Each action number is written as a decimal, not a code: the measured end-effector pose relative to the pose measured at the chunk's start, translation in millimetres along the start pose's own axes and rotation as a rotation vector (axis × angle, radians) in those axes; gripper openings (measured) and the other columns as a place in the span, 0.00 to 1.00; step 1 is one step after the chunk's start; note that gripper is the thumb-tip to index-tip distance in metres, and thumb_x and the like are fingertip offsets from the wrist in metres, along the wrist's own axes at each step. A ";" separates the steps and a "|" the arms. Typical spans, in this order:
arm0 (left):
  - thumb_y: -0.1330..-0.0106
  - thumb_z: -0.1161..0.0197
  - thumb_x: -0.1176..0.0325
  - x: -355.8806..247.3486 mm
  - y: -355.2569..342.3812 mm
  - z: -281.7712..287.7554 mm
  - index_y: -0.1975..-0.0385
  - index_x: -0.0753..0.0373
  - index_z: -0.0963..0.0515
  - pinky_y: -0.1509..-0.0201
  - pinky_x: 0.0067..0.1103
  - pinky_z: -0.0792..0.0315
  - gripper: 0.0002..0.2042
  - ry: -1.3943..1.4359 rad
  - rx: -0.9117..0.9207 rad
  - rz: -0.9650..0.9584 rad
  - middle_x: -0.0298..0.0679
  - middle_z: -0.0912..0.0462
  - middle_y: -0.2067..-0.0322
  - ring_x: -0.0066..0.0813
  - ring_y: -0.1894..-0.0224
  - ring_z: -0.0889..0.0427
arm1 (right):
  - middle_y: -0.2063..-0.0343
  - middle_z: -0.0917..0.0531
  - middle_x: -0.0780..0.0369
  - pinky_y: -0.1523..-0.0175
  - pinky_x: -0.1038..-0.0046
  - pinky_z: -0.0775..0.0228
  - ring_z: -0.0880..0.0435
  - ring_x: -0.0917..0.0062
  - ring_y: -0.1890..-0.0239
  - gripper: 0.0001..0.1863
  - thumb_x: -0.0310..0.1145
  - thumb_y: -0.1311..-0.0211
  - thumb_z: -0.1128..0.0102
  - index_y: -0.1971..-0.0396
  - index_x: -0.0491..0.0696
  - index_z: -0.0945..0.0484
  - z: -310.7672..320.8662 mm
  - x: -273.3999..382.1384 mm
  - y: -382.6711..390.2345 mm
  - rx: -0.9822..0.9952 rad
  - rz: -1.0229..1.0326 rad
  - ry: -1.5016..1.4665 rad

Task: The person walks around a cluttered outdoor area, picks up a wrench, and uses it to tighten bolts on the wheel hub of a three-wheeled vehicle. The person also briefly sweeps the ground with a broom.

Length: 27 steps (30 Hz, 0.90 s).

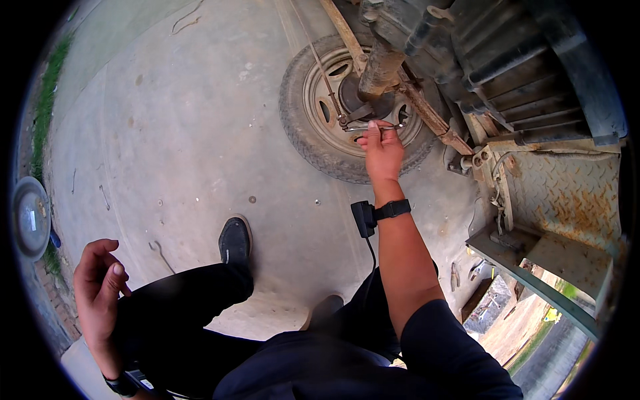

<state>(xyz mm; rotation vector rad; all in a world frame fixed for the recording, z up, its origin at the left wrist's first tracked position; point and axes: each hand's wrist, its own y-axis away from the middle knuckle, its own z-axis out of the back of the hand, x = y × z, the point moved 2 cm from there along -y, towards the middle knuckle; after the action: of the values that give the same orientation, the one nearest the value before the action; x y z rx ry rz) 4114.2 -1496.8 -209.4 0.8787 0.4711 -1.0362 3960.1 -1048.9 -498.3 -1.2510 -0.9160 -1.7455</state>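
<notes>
My right hand (385, 155) reaches forward over the wheel (320, 155), its thumb and fingers closed on a slim, shiny wrench (360, 129). The wrench lies crosswise above the rim, and its left end is by the lower end of a thin rusty rod (325, 79) with a spring on it. Whether that end is seated on a nut is too small to tell. Beyond the hand is the dark, round hub (350, 93) of the wheel. At the lower left, beside my left knee, my left hand (100, 293) hangs with loosely bent fingers and nothing in it.
A dirty axle tube (380, 70) and frame bars stand over the wheel. At right are a rusty tread plate (567, 190) and a metal step edge (533, 293). On the concrete lie an open-ended spanner (160, 255), pliers (455, 277) and small washers. A round basin (31, 217) stands far left.
</notes>
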 end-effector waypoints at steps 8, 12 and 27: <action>0.31 0.37 0.65 -2.5 -3.0 -2.3 0.50 0.66 0.28 0.76 0.13 0.32 0.15 -0.006 0.009 -0.011 0.29 0.31 0.77 0.14 0.75 0.31 | 0.76 0.17 0.60 0.61 0.69 0.27 0.17 0.66 0.70 0.11 0.41 0.34 0.41 0.65 0.49 0.20 -9.3 10.6 6.8 0.046 0.256 0.311; 0.31 0.38 0.64 -1.3 -3.0 -2.1 0.49 0.66 0.28 0.76 0.13 0.32 0.16 -0.020 0.020 -0.002 0.28 0.32 0.76 0.13 0.75 0.32 | 0.77 0.17 0.60 0.60 0.69 0.27 0.16 0.66 0.70 0.11 0.41 0.34 0.42 0.66 0.49 0.20 -7.2 17.5 4.3 0.076 0.130 0.231; 0.31 0.37 0.65 -6.0 -5.6 -5.4 0.50 0.66 0.28 0.76 0.13 0.32 0.15 -0.031 0.026 -0.002 0.28 0.32 0.77 0.13 0.75 0.32 | 0.66 0.18 0.60 0.60 0.60 0.25 0.17 0.61 0.63 0.10 0.41 0.37 0.42 0.63 0.52 0.21 -18.4 39.9 8.2 0.182 0.519 0.684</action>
<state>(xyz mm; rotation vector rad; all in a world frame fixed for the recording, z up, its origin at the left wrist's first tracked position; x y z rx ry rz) 4106.8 -1490.5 -210.6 0.8843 0.4336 -1.0581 3951.9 -1076.1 -463.7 -0.6134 -0.2987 -1.4646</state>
